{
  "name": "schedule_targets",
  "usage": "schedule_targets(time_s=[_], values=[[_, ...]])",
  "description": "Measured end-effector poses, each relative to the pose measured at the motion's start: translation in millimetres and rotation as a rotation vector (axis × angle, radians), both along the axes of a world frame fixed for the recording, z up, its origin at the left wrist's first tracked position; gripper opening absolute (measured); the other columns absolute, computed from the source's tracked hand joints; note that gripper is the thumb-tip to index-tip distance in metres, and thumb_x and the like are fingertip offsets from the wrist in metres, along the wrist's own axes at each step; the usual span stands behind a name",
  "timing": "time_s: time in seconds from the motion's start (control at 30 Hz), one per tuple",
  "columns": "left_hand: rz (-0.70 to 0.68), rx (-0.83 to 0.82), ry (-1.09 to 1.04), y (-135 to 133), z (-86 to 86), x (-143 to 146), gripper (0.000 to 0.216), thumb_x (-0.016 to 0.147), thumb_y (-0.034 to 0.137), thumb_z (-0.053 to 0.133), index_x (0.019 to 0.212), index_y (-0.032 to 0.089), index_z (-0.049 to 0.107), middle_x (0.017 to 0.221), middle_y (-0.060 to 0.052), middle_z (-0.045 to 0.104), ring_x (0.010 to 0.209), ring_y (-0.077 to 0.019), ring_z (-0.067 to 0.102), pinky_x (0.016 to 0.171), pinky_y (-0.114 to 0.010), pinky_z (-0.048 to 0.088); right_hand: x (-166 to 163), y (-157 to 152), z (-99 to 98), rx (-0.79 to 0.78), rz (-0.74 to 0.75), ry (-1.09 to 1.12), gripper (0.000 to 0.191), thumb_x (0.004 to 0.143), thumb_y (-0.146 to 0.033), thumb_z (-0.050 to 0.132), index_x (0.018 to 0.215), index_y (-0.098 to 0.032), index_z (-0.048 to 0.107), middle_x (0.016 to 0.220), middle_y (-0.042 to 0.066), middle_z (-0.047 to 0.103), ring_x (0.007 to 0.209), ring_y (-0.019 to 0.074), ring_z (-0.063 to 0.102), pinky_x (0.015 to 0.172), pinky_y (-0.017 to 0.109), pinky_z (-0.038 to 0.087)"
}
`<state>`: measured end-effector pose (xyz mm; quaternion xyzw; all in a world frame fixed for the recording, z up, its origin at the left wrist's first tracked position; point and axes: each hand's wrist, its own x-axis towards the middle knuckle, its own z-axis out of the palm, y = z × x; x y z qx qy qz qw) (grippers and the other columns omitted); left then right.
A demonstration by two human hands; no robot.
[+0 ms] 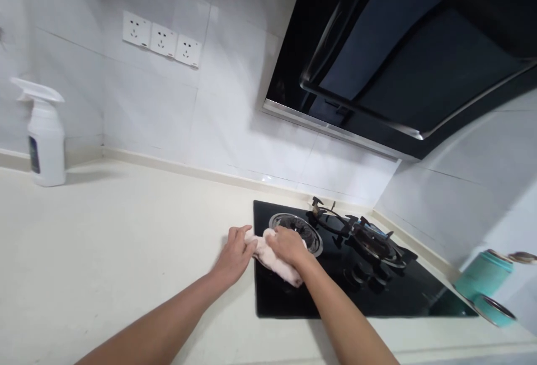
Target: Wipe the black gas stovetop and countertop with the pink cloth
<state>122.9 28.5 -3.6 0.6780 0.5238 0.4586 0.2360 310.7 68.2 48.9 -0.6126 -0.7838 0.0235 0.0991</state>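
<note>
A pale pink cloth (277, 263) lies bunched on the left part of the black gas stove (293, 303), just in front of the left burner (312, 236). My right hand (287, 243) is closed over the cloth and presses it down near the burner's ring. At the stove's left edge, my left hand (235, 250) pinches the cloth's left end between thumb and fingers. The left burner has no pan support on it. Part of its ring is hidden by my right hand and the cloth.
Two black pan supports (329, 221) sit toward the back and right of the stove, by the right burner (375, 243). A white spray bottle (48, 147) stands far left. Turquoise containers (484, 275) are at right. The black range hood (377, 74) overhangs the stove.
</note>
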Motion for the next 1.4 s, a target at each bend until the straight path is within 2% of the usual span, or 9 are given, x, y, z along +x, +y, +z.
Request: schedule_targets(time_s=[0.17,0.37,0.53,0.67,0.8,0.9,1.0,1.23,1.4], values=[[0.0,-0.016,0.03,-5.3,2.8,-0.2,0.046,0.097,0.046,0.043,0.135,0.021,0.054,0.121,-0.009,0.052,0.089,-0.0197,0.064,0.101,-0.046,0.052,82.2,-40.0,-4.5,0.034,-0.049,-0.043,0.036,0.103,-0.037,0.04,0.11,-0.019,0.069,0.118,0.012,0.075,0.111,0.0234,0.067,0.09,0.031,0.042],[-0.016,-0.047,0.037,-8.7,6.2,2.3,0.043,0.098,0.048,0.041,0.128,0.024,0.06,0.121,-0.009,0.055,0.092,-0.0219,0.065,0.098,-0.048,0.053,144.8,-6.0,-11.5,0.031,-0.168,-0.159,0.028,0.101,-0.025,0.041,0.102,-0.021,0.069,0.113,0.009,0.074,0.11,0.0252,0.066,0.088,0.035,0.041],[0.004,-0.049,0.089,-5.6,6.8,4.9,0.042,0.097,0.049,0.042,0.126,0.026,0.064,0.123,-0.008,0.057,0.099,-0.0246,0.066,0.1,-0.049,0.052,151.9,37.7,-17.0,0.168,-0.323,-0.184,0.03,0.104,-0.027,0.039,0.113,-0.02,0.067,0.124,0.014,0.065,0.12,0.0308,0.057,0.093,0.043,0.04],[0.007,-0.065,0.106,-4.5,6.3,6.2,0.042,0.097,0.048,0.041,0.125,0.026,0.064,0.124,-0.008,0.058,0.101,-0.0246,0.067,0.101,-0.049,0.051,152.1,43.2,-19.8,0.331,-0.398,-0.161,0.033,0.104,-0.036,0.042,0.122,-0.02,0.065,0.13,0.017,0.059,0.122,0.0323,0.052,0.096,0.045,0.037],[-0.003,-0.064,0.124,-5.2,6.0,6.6,0.041,0.098,0.048,0.04,0.124,0.027,0.064,0.125,-0.008,0.057,0.113,-0.0264,0.064,0.106,-0.05,0.048,159.5,24.7,-34.9,0.4,-0.175,-0.114,0.036,0.105,-0.04,0.039,0.112,-0.026,0.071,0.124,0.009,0.067,0.118,0.0274,0.054,0.1,0.043,0.035],[-0.016,-0.062,0.131,-6.0,5.8,6.1,0.041,0.098,0.048,0.039,0.124,0.027,0.064,0.125,-0.008,0.057,0.118,-0.0267,0.063,0.108,-0.049,0.046,170.8,10.5,-47.6,0.38,0.044,-0.036,0.035,0.104,-0.042,0.043,0.114,-0.03,0.073,0.121,0.006,0.071,0.116,0.0262,0.057,0.098,0.041,0.038],[-0.019,-0.06,0.138,-7.3,6.4,5.4,0.042,0.098,0.049,0.039,0.123,0.027,0.064,0.125,-0.008,0.057,0.118,-0.0269,0.063,0.108,-0.048,0.047,178.9,2.6,-47.9,0.289,0.08,-0.034,0.031,0.1,-0.044,0.049,0.113,-0.033,0.075,0.116,0.004,0.073,0.111,0.0257,0.059,0.094,0.04,0.041],[-0.025,-0.082,0.151,-9.8,5.8,3.6,0.042,0.098,0.05,0.039,0.122,0.028,0.065,0.124,-0.007,0.058,0.112,-0.027,0.063,0.11,-0.053,0.043,166.5,11.1,-20.0,0.113,-0.095,-0.124,0.029,0.097,-0.043,0.054,0.112,-0.039,0.078,0.127,0.003,0.071,0.122,0.0284,0.056,0.095,0.04,0.039],[-0.039,-0.07,0.174,-10.9,3.6,4.3,0.041,0.099,0.049,0.039,0.122,0.028,0.065,0.123,-0.007,0.058,0.115,-0.0274,0.06,0.111,-0.055,0.041,169.1,37.0,-9.4,0.075,-0.182,-0.146,0.029,0.098,-0.037,0.053,0.112,-0.034,0.079,0.126,0.005,0.073,0.119,0.0302,0.058,0.089,0.037,0.039]])
